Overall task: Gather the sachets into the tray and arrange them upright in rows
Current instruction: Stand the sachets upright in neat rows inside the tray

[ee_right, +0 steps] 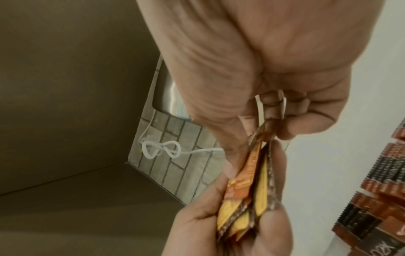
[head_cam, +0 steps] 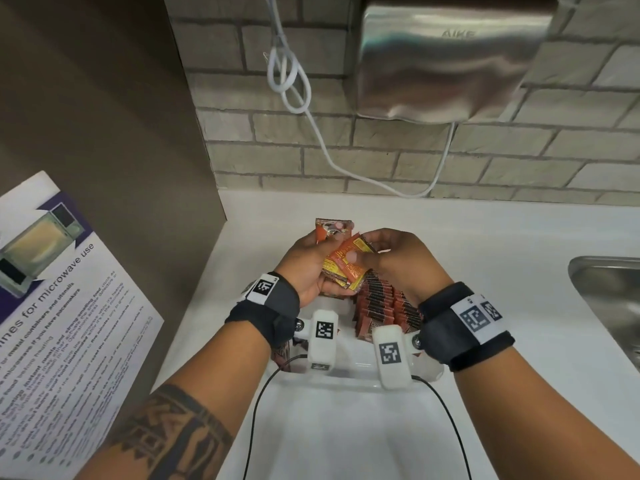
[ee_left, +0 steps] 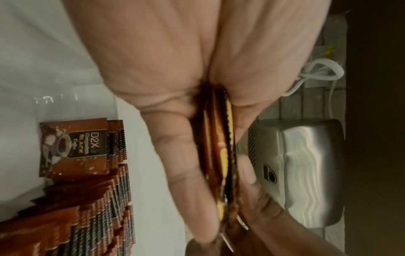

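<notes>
White counter (head_cam: 485, 237), both hands (head_cam: 308, 265) gripping sachets (head_cam: 346, 268)

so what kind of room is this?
Probably a shared office or workplace kitchenette. A poster on microwave use hangs at left, a steel sink is set into the white counter, and a steel hand dryer is mounted on the brick wall.

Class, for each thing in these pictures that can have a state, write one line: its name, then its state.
Left hand: grips a stack of orange-and-yellow sachets.
Right hand: pinches the stack's top edge.
Orange-and-yellow foil sachets: bunched, held above the tray.
Brown black-coffee sachets: upright in rows in the tray.
White plastic tray: partly filled.
White cord: knotted, hanging on the brick wall.
</notes>
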`<action>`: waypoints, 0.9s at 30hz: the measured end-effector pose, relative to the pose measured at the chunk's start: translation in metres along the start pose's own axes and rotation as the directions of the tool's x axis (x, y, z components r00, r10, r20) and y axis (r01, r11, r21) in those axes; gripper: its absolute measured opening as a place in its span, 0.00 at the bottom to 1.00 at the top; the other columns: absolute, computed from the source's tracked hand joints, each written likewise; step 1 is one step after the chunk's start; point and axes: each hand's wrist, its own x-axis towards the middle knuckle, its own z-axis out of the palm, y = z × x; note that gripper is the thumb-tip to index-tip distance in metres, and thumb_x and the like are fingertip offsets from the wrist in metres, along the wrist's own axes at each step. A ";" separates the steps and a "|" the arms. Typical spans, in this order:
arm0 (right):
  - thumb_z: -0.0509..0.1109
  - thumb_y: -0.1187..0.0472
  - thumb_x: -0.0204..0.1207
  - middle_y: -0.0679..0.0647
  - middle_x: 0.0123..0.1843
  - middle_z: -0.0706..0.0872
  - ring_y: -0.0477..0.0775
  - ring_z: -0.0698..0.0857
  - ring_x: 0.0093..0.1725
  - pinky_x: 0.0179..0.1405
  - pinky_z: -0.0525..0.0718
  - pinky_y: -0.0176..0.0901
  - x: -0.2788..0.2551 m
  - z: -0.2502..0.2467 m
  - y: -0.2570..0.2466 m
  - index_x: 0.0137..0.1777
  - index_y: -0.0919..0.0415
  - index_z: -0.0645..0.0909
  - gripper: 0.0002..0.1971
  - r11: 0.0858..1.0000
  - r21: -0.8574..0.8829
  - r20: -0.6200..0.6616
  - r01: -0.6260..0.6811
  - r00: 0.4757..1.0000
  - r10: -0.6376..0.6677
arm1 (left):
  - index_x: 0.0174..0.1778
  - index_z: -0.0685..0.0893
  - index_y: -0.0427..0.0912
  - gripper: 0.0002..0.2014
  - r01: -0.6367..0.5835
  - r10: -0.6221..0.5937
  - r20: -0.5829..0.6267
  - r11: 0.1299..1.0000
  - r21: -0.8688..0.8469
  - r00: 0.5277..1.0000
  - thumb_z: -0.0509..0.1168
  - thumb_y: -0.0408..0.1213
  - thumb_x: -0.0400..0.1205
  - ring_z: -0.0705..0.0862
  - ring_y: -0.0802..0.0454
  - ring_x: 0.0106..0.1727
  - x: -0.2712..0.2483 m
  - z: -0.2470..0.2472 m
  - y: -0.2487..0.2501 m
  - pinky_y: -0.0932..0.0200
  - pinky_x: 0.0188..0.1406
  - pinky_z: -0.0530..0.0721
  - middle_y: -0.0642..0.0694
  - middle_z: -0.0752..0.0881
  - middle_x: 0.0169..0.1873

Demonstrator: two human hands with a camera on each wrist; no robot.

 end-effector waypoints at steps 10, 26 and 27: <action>0.85 0.64 0.67 0.49 0.50 0.88 0.44 0.84 0.46 0.48 0.82 0.33 -0.013 -0.014 -0.003 0.41 0.50 0.90 0.09 0.941 -0.062 -0.232 0.333 0.912 -0.338 | 0.63 0.83 0.43 0.11 -0.014 0.012 -0.081 0.999 -0.028 0.997 0.64 0.43 0.89 0.93 0.44 0.42 0.006 0.000 -0.003 0.46 0.28 0.91 0.40 0.92 0.50; 0.87 0.53 0.66 0.56 0.48 0.92 0.54 0.91 0.44 0.41 0.87 0.44 -0.019 -0.009 0.000 0.56 0.55 0.80 0.23 0.999 0.023 0.008 0.033 0.999 -0.033 | 0.60 0.87 0.54 0.12 -0.234 0.277 -0.093 0.917 0.323 0.956 0.73 0.37 0.83 0.93 0.46 0.50 0.012 0.001 -0.004 0.49 0.41 0.91 0.47 0.93 0.50; 0.87 0.56 0.66 0.58 0.48 0.92 0.55 0.91 0.42 0.40 0.88 0.45 -0.016 -0.008 0.000 0.58 0.55 0.77 0.25 1.000 0.029 0.010 0.002 1.000 -0.002 | 0.58 0.88 0.55 0.10 -0.242 0.287 -0.088 0.908 0.343 0.954 0.73 0.38 0.83 0.93 0.47 0.51 0.012 0.003 -0.003 0.47 0.45 0.91 0.48 0.93 0.51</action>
